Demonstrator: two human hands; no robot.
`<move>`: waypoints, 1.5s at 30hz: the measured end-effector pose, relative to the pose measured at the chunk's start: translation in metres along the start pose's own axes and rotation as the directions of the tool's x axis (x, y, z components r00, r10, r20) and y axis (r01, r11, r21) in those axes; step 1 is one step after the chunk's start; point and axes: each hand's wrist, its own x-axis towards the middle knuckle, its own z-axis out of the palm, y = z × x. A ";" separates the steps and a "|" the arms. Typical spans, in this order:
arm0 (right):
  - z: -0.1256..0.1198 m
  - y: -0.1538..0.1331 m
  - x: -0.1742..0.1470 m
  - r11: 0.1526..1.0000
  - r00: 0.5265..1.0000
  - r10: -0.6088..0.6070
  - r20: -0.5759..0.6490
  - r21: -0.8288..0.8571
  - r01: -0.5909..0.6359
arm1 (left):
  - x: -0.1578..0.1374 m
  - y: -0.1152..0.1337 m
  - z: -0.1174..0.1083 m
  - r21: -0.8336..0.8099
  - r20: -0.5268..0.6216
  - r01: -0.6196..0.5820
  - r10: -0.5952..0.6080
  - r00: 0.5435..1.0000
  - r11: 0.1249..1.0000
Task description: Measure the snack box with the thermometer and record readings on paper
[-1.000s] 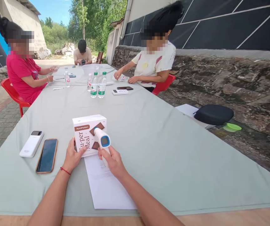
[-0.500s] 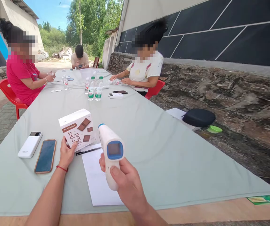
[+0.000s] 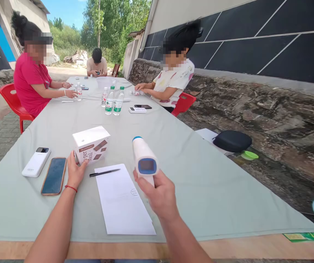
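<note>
Faces a long counter, bare wood along the near edge, narrowing toward the far end. Has a grey-green cloth over it, stopping just short of that near edge. Shares the far half with three people: in pink along the left edge, in patterned white along the right edge, in beige at the far end.

Has a white paper lying near, between the forearms, with its near edge close to the cloth's own. Clasps a white box just beyond the paper's far left corner, pinching it low at the near left with the left hand, thumb on the printed front, fingers along the left side. Cannot tell about contact under the box. Grips a white thermometer gun by the handle in the right hand, fingers curled round it, right of the paper and well apart from the box. Has a wide stretch of cloth from there to the right edge, but only a narrow gap on the left between left hand and phone.

Shows two green-capped bottles upright, well beyond the box; a white power bank just left of the phone, nearer the left edge; a black pen across the paper's far end, poking past its left edge.
</note>
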 end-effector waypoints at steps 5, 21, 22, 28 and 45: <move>-0.017 0.073 0.055 0.877 0.988 0.132 -0.081 -0.455 -0.155 | -0.005 0.002 -0.001 0.167 -0.153 -0.038 0.064 0.986 0.985; 0.035 0.128 0.047 0.565 0.829 -0.253 0.499 -0.619 0.545 | -0.042 0.086 -0.008 0.101 0.366 -0.533 0.467 0.805 0.840; 0.038 0.129 0.047 0.564 0.822 -0.232 0.520 -0.616 0.549 | -0.050 0.094 -0.008 0.061 0.534 -0.525 0.417 0.736 0.849; 0.016 0.134 0.056 0.695 0.890 -0.204 0.408 -0.580 0.425 | -0.112 0.120 0.009 0.103 0.986 -0.724 0.027 0.166 0.682; 0.023 0.105 0.048 0.997 0.967 0.019 0.256 0.070 -0.038 | -0.120 0.094 -0.033 0.134 0.933 -0.809 0.202 0.298 0.572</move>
